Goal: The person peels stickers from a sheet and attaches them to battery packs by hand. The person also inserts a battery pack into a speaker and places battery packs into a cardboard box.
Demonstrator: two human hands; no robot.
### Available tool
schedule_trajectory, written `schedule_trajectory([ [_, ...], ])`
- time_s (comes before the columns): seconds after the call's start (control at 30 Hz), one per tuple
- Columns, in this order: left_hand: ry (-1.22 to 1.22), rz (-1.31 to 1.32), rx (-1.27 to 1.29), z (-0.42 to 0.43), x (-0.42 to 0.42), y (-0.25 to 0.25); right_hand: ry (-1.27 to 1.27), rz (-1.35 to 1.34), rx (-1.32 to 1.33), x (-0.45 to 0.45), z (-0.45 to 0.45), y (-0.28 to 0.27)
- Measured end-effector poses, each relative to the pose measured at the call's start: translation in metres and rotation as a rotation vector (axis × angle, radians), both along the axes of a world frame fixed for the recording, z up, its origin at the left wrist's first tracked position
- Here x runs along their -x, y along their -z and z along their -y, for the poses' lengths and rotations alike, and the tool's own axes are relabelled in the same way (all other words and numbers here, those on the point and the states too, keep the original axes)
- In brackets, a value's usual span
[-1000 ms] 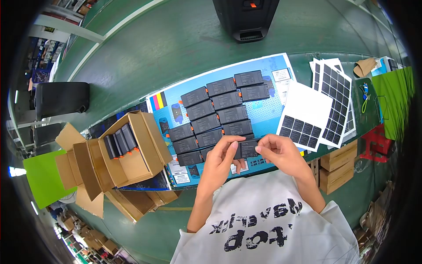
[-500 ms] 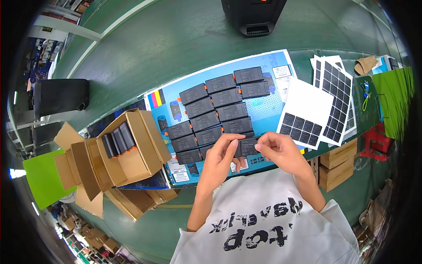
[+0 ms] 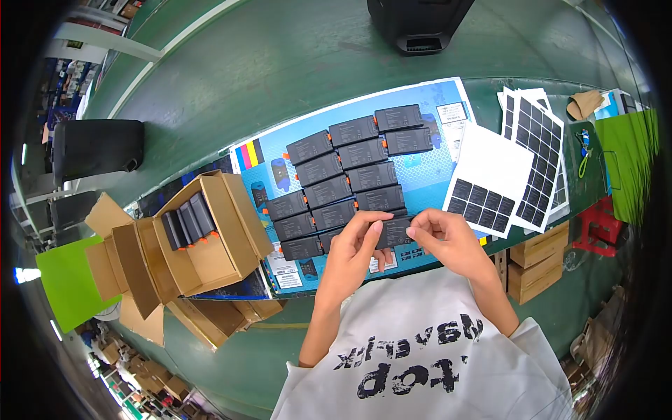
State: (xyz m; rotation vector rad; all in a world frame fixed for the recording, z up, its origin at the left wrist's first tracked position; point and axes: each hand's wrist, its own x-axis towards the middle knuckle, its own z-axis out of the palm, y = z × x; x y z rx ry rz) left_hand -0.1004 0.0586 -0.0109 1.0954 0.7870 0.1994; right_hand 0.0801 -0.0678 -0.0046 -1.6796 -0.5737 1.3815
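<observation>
Several black battery-like packs (image 3: 326,193) with orange tabs lie in slanting rows on a blue printed sheet (image 3: 280,136). At the front of the rows, a black label (image 3: 396,233) with fine print shows between my two hands. My left hand (image 3: 355,248) has its thumb and fingers bent close together at the label's left side, and what they grip is hidden. My right hand (image 3: 442,238) pinches the label's right edge. To the right lie white sheets of black labels (image 3: 483,203), partly overlapping.
An open cardboard box (image 3: 210,259) with several black packs (image 3: 189,222) stands at the left. Black speakers (image 3: 420,24) are at the back and the left (image 3: 98,152). A green lanyard (image 3: 583,155) lies at the right, above a red stool (image 3: 600,227).
The view has shifted slightly, so the speaker at the back appears further right and higher. Both hands keep nearly the same pose around the label.
</observation>
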Motion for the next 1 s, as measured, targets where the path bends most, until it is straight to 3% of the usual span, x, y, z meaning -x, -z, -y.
schedule_trajectory([
  [0.27, -0.020, -0.050, -0.120, 0.011, -0.009, -0.008, 0.036, 0.216, 0.051, 0.007, -0.005, -0.010],
  [0.33, -0.007, -0.042, -0.335, 0.016, -0.009, -0.007, 0.057, 0.307, 0.066, 0.010, -0.006, -0.014],
  [0.4, -0.052, -0.044, -0.344, 0.022, -0.010, -0.008, 0.101, 0.571, 0.096, 0.014, -0.005, -0.016],
  [0.47, -0.093, -0.045, -0.352, 0.022, -0.010, -0.010, 0.097, 0.629, 0.102, 0.006, -0.001, -0.010],
  [0.5, -0.156, 0.009, -0.208, 0.020, -0.009, -0.011, 0.089, 0.686, 0.110, 0.003, 0.000, -0.008],
  [0.53, -0.220, 0.062, -0.066, 0.019, -0.009, -0.012, 0.088, 0.685, 0.106, 0.005, -0.003, -0.008],
  [0.6, -0.234, 0.062, -0.057, 0.020, -0.011, -0.011, 0.231, 0.101, -0.067, 0.008, -0.010, -0.008],
  [0.67, -0.249, 0.065, -0.045, 0.020, -0.010, -0.007, 0.257, 0.024, -0.104, 0.007, -0.011, 0.005],
  [0.73, -0.278, -0.100, -0.323, 0.016, -0.004, -0.006, 0.277, -0.061, -0.140, 0.004, -0.013, 0.015],
  [0.83, -0.688, -0.042, -0.537, -0.009, 0.017, -0.021, 0.430, 0.093, -0.147, -0.014, -0.020, 0.027],
  [0.9, -0.899, -0.177, -0.718, -0.034, 0.051, -0.036, 0.550, 0.185, -0.160, -0.030, -0.024, 0.042],
  [0.97, -0.983, -0.298, -1.031, -0.063, 0.094, -0.043, 0.555, 0.182, -0.116, -0.042, -0.029, 0.054],
  [1.0, -0.989, -0.300, -1.039, -0.063, 0.095, -0.045, 0.550, 0.178, -0.123, -0.041, -0.032, 0.053],
])
